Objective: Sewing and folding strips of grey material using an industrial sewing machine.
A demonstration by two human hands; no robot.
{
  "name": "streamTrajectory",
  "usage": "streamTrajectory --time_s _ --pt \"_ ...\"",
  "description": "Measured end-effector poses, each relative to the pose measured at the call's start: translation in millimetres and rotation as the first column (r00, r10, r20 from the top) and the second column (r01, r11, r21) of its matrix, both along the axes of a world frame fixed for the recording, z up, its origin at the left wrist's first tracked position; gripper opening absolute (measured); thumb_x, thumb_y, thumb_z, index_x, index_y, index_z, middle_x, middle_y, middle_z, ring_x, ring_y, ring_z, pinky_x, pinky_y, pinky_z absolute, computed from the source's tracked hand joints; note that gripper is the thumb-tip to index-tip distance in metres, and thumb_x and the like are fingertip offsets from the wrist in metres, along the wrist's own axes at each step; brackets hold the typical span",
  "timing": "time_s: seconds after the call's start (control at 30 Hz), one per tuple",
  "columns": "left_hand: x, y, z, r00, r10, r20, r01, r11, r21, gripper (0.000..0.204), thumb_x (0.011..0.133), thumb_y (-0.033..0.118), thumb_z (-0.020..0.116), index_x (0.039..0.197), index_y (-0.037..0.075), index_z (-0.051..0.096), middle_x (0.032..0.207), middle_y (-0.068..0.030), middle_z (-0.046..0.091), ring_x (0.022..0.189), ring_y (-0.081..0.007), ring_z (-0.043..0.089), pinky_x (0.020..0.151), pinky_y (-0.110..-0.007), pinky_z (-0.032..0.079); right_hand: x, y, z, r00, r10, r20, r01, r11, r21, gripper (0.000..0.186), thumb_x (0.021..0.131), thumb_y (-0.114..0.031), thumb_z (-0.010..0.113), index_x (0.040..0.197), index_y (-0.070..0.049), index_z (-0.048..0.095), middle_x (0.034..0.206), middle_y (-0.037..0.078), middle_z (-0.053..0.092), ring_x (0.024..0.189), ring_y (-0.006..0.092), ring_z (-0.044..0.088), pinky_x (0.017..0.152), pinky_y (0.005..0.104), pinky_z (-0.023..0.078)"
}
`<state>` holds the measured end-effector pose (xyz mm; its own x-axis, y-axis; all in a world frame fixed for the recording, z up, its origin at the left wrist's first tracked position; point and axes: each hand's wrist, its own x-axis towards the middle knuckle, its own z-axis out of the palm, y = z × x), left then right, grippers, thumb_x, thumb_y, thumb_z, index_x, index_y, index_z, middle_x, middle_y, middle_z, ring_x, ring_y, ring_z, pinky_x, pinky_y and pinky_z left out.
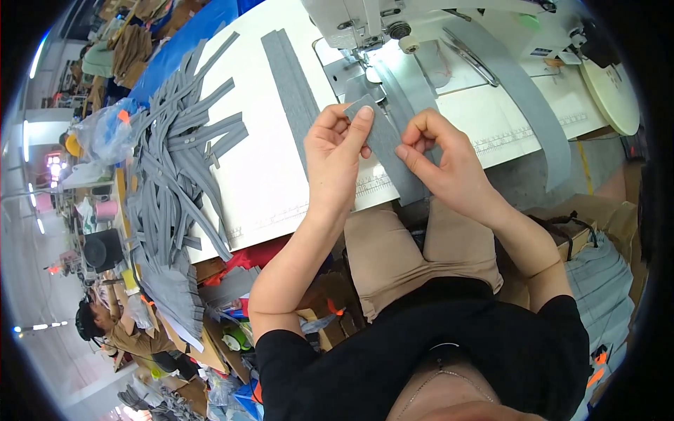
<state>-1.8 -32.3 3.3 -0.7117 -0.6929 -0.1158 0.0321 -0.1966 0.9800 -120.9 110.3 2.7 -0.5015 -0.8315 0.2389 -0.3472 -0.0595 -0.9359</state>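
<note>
A grey fabric strip (383, 138) is stretched at a slant between my hands, just in front of the sewing machine (351, 21). My left hand (338, 144) pinches its upper end, thumb lying on top. At the strip's right edge, my right hand (444, 153) is closed with thumb and finger pressed together on the fabric. The strip's lower end hangs past the table's front edge toward my lap. Under the lit needle area lies more grey fabric (397, 95), partly hidden by my hands. To the left of my left hand rests a long grey strip (286, 77).
A tangled heap of grey strips (175, 151) covers the table's left side. A slim metal tool (472, 57) lies right of the needle, beside a wide grey band (540, 112) that droops off the edge. Stacked grey fabric (600, 281) stands at my right. Another person (119, 326) works far left.
</note>
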Motion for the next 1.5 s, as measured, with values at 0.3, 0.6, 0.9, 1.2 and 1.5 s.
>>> streamTrajectory --time_s 0.3,0.6,0.9,1.2,1.5 --pt "0 5 7 1.0 0.007 -0.007 -0.005 0.987 0.161 0.014 0.096 0.014 0.078 0.096 0.002 0.072 0.08 -0.0011 0.07 0.065 -0.0068 0.063 0.059 -0.02 0.051 14 -8 5 0.803 -0.361 -0.473 0.309 0.933 -0.187 0.018 0.086 -0.014 0.08 0.098 -0.003 0.075 0.088 0.008 0.07 0.08 0.0255 0.065 0.069 0.0362 0.053" --pt "0 3 9 0.996 -0.081 -0.023 0.084 0.982 0.171 0.018 0.095 0.014 0.078 0.109 0.002 0.075 0.096 -0.0041 0.074 0.086 -0.0072 0.065 0.073 -0.022 0.053 20 -7 3 0.955 -0.296 0.029 0.297 0.948 -0.111 0.013 0.09 -0.006 0.076 0.101 0.002 0.075 0.086 0.011 0.071 0.075 0.0184 0.066 0.068 0.0299 0.053" --pt "-6 10 8 0.99 0.05 -0.134 -0.045 0.998 0.036 0.02 0.094 0.013 0.079 0.108 -0.001 0.077 0.097 -0.0042 0.075 0.083 -0.007 0.06 0.077 -0.023 0.048 21 -9 2 0.915 -0.325 -0.24 0.301 0.944 -0.133 0.01 0.089 -0.01 0.077 0.092 -0.001 0.074 0.079 0.009 0.069 0.07 0.0248 0.062 0.062 0.0355 0.049" --pt "-11 2 -4 0.987 0.071 -0.144 -0.05 0.988 0.145 0.018 0.098 0.013 0.074 0.11 -0.001 0.073 0.088 -0.0002 0.07 0.075 -0.0057 0.054 0.071 -0.023 0.045 17 -20 4 0.95 -0.274 -0.153 0.273 0.962 -0.029 0.012 0.091 -0.014 0.074 0.085 -0.003 0.071 0.072 0.009 0.066 0.066 0.0271 0.06 0.059 0.0388 0.047" --pt "-22 -39 -20 0.981 0.174 0.082 -0.034 0.579 -0.814 0.018 0.09 0.003 0.07 0.108 0.004 0.074 0.108 -0.0084 0.068 0.096 -0.0233 0.06 0.082 -0.036 0.048 -10 -60 -6 0.691 -0.254 -0.677 0.377 0.926 0.037 0.019 0.09 -0.02 0.071 0.079 -0.005 0.07 0.072 0.01 0.066 0.075 0.0289 0.065 0.062 0.0417 0.053"
